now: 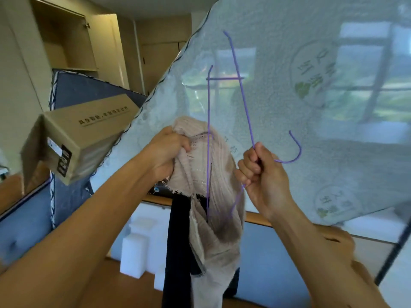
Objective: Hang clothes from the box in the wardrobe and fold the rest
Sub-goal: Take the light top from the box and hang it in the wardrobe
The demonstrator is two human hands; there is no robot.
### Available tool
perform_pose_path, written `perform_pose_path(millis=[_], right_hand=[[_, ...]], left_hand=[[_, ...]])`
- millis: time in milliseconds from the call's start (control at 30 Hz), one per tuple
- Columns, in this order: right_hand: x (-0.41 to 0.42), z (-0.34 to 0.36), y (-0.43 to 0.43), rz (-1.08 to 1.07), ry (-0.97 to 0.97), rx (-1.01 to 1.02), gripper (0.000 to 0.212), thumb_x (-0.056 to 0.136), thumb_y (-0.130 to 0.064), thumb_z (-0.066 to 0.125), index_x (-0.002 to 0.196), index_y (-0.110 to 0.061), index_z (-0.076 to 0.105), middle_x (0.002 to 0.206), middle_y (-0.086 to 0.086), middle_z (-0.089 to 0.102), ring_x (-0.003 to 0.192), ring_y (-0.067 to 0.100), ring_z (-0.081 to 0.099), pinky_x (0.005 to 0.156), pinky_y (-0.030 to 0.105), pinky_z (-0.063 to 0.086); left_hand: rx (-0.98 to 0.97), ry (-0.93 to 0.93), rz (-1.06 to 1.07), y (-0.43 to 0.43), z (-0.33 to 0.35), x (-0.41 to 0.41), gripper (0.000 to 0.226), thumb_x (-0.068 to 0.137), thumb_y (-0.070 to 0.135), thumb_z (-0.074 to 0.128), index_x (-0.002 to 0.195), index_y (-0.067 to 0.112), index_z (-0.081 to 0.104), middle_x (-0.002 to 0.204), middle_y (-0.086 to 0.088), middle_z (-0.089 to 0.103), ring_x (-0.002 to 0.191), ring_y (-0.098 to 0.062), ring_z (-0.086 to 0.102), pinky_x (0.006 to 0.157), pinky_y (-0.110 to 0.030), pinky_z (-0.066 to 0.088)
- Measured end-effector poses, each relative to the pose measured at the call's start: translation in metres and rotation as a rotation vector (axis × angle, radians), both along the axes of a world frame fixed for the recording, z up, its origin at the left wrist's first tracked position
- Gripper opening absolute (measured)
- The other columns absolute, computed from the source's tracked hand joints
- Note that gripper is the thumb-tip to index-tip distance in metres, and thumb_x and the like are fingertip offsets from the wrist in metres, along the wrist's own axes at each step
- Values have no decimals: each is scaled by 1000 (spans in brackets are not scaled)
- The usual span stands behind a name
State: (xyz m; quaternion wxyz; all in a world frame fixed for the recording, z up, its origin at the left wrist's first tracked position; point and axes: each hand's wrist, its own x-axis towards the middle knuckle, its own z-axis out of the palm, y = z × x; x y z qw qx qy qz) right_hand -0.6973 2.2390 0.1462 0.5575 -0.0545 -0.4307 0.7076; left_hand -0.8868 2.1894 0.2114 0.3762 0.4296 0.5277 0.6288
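Observation:
A beige knitted garment (213,218) with a dark part hanging beneath it dangles in front of me. My left hand (165,152) grips its bunched top. My right hand (259,172) holds a thin purple wire hanger (241,90) near its hook, which curves out to the right. The hanger stands on end, and its lower corner is pushed inside the garment. A cardboard box (82,138) lies on the mattress at the left.
A plastic-wrapped mattress (333,107) fills the right and reflects a window. An open wardrobe (66,43) with bare shelves stands at the upper left. White foam blocks (135,252) lie on the wooden floor below. A blue padded panel (73,90) is behind the box.

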Motion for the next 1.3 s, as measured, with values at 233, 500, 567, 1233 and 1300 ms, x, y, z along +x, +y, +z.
perform_pose_path(millis=[233,500,567,1233,1300], right_hand=[[3,-53,-19,-124,-131,10,33,95,-29,48,68,-11,50,57,3,38,57,17,35,65,28,35],[-10,4,-20,-13,206,32,29,95,-26,50,69,-12,55,58,3,44,59,18,43,76,33,37],[-13,-3,-16,-78,43,126,31,98,-23,50,70,-10,55,58,6,47,62,20,44,80,37,39],[38,16,-21,-120,-882,588,33,97,-31,60,71,-10,64,77,0,54,77,11,52,77,29,38],[43,28,-30,-75,-965,646,36,100,-27,57,66,-22,67,71,-9,54,71,4,51,73,18,38]], left_hand=[[-79,-123,-18,-9,19,5,27,86,-17,38,85,-1,59,72,-14,63,53,-20,68,51,-32,60],[37,-76,-86,-26,42,7,55,78,-25,30,124,-10,55,116,-28,62,102,-35,66,88,-45,56],[91,-18,-122,-36,54,8,55,73,-25,30,117,-7,58,118,-28,60,103,-35,64,94,-46,52],[317,408,-145,-70,98,-24,71,75,-29,33,123,17,57,128,-23,61,115,-30,64,90,-41,55],[300,431,-133,-71,93,-30,74,80,-30,33,124,25,55,117,-10,67,105,-16,70,87,-34,59]])
